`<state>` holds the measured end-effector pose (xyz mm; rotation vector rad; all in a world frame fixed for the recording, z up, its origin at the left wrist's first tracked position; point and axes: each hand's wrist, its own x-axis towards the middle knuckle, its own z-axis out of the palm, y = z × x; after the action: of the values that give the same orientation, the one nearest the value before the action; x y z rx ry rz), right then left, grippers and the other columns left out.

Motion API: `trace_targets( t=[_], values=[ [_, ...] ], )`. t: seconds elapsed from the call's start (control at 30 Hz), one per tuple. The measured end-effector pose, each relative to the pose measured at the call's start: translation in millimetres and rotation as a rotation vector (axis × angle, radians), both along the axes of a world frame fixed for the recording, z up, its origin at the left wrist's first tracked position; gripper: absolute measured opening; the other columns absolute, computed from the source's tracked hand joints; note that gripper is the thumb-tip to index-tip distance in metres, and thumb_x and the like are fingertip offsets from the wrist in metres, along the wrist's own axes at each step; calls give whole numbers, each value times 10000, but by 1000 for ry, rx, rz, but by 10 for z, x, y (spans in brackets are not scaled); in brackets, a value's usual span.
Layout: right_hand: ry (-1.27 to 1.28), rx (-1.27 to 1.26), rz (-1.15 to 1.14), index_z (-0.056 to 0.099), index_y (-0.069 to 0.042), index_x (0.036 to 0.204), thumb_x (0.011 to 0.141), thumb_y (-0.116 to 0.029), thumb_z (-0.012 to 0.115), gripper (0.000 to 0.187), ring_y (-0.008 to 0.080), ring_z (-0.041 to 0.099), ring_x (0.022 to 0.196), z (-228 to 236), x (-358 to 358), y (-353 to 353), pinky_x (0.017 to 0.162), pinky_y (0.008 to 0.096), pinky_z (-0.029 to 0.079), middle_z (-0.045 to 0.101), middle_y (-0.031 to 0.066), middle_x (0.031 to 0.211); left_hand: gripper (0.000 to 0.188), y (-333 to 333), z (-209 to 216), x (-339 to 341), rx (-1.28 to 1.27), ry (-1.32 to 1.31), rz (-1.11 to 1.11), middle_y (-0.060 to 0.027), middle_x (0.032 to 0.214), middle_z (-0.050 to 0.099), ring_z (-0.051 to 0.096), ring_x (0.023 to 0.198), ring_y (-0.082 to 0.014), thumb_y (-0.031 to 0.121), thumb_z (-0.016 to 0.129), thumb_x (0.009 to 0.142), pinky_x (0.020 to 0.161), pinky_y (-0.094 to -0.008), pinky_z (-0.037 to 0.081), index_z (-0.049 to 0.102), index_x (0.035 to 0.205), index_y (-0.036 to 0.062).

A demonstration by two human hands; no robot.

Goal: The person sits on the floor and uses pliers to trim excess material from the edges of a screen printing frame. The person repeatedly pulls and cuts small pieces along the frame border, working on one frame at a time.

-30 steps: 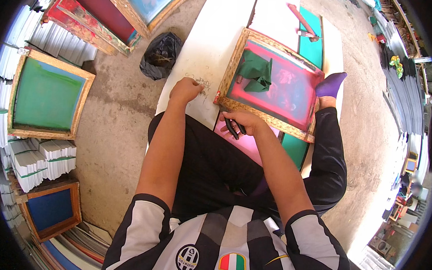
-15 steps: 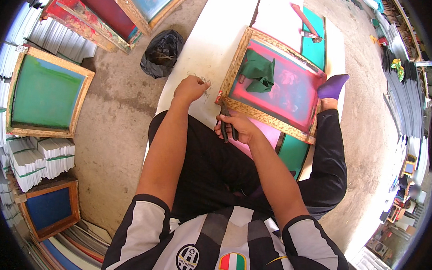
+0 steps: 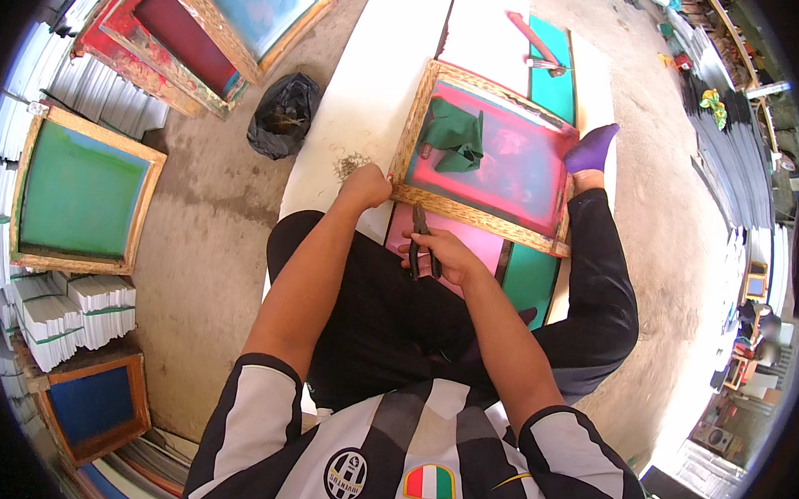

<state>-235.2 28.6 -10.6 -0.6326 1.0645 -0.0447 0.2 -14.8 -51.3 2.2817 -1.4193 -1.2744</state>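
A screen-printing frame [image 3: 472, 219] of pale speckled wood lies on the white bench, its mesh [image 3: 518, 188] stained pink around a blue-grey middle. On that mesh rests a crumpled dark green cloth [image 3: 458, 138]. At the frame's near left corner my left hand [image 3: 365, 187] is closed, fingers pressed together; what they pinch is hidden. My right hand [image 3: 453, 256] grips black-handled pliers [image 3: 420, 224], jaws pointing away from me, just short of the frame's near edge. Beside my left hand lies a small heap of thin, bent metal bits [image 3: 353, 164].
A hammer [image 3: 538, 41] lies at the bench's far end. My purple-socked foot [image 3: 591, 149] touches the frame's right side. Left of the bench stands a black plastic bag [image 3: 284, 115]. More screens, among them a green one [image 3: 86, 187], lean against paper stacks [image 3: 71, 311] on the left.
My left hand has come from over the metal bits to the frame's near left corner. The pliers have drawn back from that corner. The whole view has shifted slightly.
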Motion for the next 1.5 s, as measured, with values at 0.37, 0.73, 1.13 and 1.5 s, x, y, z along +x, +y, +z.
trace_targets(
  t=[0.37, 0.73, 1.13, 1.5],
  values=[
    [71, -119, 1, 443, -151, 1497, 1074, -346, 498, 469, 268, 706, 933, 464, -231, 176, 755, 467, 574, 691, 131, 1165, 326, -89, -481, -128, -105, -2, -152, -302, 794, 707, 733, 756, -401, 200, 603, 881, 705, -468, 569, 712, 859, -107],
    [-180, 22, -118, 516, -20, 1405, 1016, -148, 504, 410, 320, 725, 1017, -9, -166, 141, 812, 435, 597, 697, 182, 1155, 188, -6, -504, -174, -188, -125, -570, -208, 752, 708, 697, 634, -269, 136, 729, 827, 580, -385, 546, 721, 807, -52],
    [-308, 221, -191, 603, -61, 1251, 1020, -287, 463, 352, 326, 734, 1020, -290, 138, 60, 803, 453, 597, 714, 191, 1206, 145, 131, -58, -174, -11, 377, 58, -74, 635, 632, 564, 554, -153, -72, 672, 680, 493, -346, 447, 732, 812, -57],
    [-251, 335, -280, 648, -66, 1053, 1013, -317, 545, 274, 251, 676, 710, -508, 302, 9, 646, 426, 581, 681, 99, 837, 412, 225, 45, -158, 32, 553, 243, -111, 813, 710, 601, 595, -168, -51, 618, 749, 529, -323, 477, 746, 1139, -35]
  ],
)
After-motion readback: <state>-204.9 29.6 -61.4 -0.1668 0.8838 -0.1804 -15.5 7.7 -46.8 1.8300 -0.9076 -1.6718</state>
